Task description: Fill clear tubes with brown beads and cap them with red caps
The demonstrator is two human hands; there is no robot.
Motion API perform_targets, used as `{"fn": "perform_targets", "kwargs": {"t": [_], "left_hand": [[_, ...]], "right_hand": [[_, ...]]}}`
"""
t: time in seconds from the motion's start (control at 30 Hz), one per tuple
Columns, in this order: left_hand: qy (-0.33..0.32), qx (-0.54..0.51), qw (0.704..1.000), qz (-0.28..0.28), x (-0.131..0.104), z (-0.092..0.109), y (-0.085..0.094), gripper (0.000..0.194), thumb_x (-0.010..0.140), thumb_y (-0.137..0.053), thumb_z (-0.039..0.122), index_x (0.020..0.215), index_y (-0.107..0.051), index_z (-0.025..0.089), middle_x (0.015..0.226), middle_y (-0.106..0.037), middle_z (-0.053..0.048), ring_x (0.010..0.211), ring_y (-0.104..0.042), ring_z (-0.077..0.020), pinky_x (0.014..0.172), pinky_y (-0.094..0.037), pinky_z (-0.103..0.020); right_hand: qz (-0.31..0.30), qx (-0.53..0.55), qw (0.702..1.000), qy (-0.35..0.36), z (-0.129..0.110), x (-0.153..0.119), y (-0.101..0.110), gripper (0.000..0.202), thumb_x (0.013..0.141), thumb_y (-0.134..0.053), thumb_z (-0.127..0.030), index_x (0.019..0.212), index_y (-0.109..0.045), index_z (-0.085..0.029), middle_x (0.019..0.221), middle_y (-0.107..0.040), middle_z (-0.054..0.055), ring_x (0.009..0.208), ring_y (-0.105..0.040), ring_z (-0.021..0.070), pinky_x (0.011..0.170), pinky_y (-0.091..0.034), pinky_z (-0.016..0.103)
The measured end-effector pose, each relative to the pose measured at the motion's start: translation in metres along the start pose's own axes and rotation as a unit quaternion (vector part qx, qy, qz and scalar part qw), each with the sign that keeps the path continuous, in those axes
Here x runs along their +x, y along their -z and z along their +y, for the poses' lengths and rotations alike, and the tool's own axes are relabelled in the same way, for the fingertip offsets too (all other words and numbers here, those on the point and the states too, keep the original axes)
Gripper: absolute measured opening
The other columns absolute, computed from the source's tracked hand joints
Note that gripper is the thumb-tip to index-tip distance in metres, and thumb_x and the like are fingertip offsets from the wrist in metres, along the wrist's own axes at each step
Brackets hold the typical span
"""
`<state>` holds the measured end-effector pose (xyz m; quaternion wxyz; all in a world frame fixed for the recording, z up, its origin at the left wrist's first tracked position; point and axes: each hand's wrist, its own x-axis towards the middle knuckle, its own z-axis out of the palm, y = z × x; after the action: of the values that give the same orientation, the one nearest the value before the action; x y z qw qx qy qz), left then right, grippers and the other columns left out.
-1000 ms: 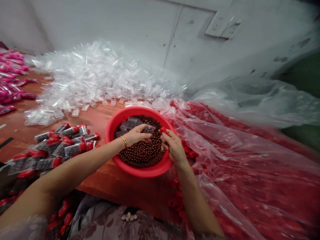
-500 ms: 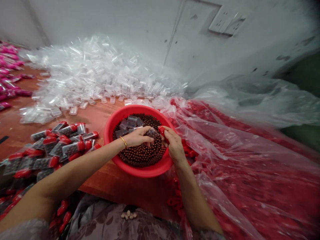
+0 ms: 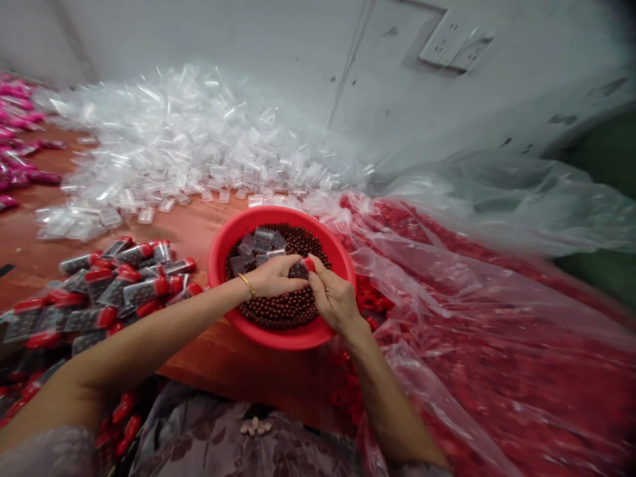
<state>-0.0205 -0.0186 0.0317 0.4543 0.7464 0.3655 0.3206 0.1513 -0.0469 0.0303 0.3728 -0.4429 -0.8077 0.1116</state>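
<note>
My left hand [image 3: 276, 275] is closed around a small clear plastic container [image 3: 299, 269] filled with dark brown beads. At the container's right end, my right hand [image 3: 334, 291] pinches a red cap [image 3: 309, 264], which now touches the container's mouth. Both hands are over a red basin [image 3: 278, 339] holding many round brown beads [image 3: 278, 306]. Several clear empty containers [image 3: 261, 242] lie on the beads at the basin's far left side.
Left of the basin lies a pile of filled, red-capped containers [image 3: 144, 290]. Behind it is a large heap of clear empty containers [image 3: 199, 146]. Red caps under clear plastic sheeting [image 3: 477, 298] spread to the right. Pink items [image 3: 24, 159] lie far left; a wall socket [image 3: 454, 41] is above.
My right hand has moved left with the red cap, bringing it from apart onto the container's end. My left hand keeps its hold, nearly in place.
</note>
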Motion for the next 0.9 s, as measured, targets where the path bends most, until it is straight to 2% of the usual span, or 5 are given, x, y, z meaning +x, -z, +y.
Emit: {"fn": "perform_targets", "kwargs": {"t": [0.3, 0.4, 0.53, 0.73, 0.9], "left_hand": [[-0.017, 0.035, 0.994, -0.101, -0.002, 0.014, -0.003, 0.021, 0.072, -0.059, 0.032, 0.080, -0.055, 0.013, 0.067, -0.054, 0.004, 0.062, -0.047, -0.0090, 0.060, -0.037, -0.019], [-0.007, 0.081, 0.986, -0.148, -0.003, 0.017, -0.005, 0.018, 0.070, -0.060, 0.031, 0.070, -0.053, 0.014, 0.059, -0.048, 0.006, 0.054, -0.041, -0.0072, 0.053, -0.033, -0.018], [-0.029, 0.163, 0.978, -0.125, -0.004, 0.016, -0.010, 0.016, 0.069, -0.058, 0.028, 0.064, -0.054, 0.014, 0.054, -0.048, 0.005, 0.050, -0.040, -0.0073, 0.050, -0.032, -0.019], [-0.065, 0.326, 0.936, -0.115, -0.009, 0.010, -0.015, 0.019, 0.070, -0.057, 0.027, 0.078, -0.065, 0.013, 0.067, -0.066, -0.007, 0.058, -0.057, -0.0162, 0.053, -0.038, -0.024], [-0.050, 0.388, 0.916, -0.092, -0.008, 0.012, -0.015, 0.021, 0.074, -0.055, 0.030, 0.081, -0.064, 0.013, 0.073, -0.069, -0.010, 0.064, -0.063, -0.0203, 0.056, -0.040, -0.026]], "right_hand": [[0.061, 0.140, 0.987, -0.043, 0.002, 0.007, 0.009, 0.047, 0.094, -0.032, -0.043, 0.087, -0.071, -0.018, 0.061, -0.061, 0.003, 0.057, -0.058, 0.0147, 0.055, -0.046, 0.027], [0.114, 0.322, 0.920, -0.191, 0.000, 0.023, -0.003, 0.058, 0.092, -0.022, -0.055, 0.086, -0.068, -0.020, 0.057, -0.052, -0.001, 0.043, -0.045, 0.0105, 0.044, -0.038, 0.025], [0.020, 0.440, 0.855, -0.273, -0.005, 0.036, -0.021, 0.067, 0.088, -0.015, -0.065, 0.113, -0.060, -0.022, 0.086, -0.062, 0.004, 0.061, -0.058, 0.0131, 0.055, -0.047, 0.028], [-0.014, 0.315, 0.921, -0.230, 0.000, 0.023, -0.036, 0.071, 0.086, -0.020, -0.068, 0.135, -0.044, -0.023, 0.116, -0.059, 0.008, 0.113, -0.051, 0.0209, 0.103, -0.035, 0.041], [0.060, 0.329, 0.926, -0.173, -0.001, 0.030, -0.037, 0.063, 0.086, -0.027, -0.067, 0.125, -0.053, -0.025, 0.117, -0.060, 0.005, 0.111, -0.053, 0.0201, 0.101, -0.037, 0.040]]}}
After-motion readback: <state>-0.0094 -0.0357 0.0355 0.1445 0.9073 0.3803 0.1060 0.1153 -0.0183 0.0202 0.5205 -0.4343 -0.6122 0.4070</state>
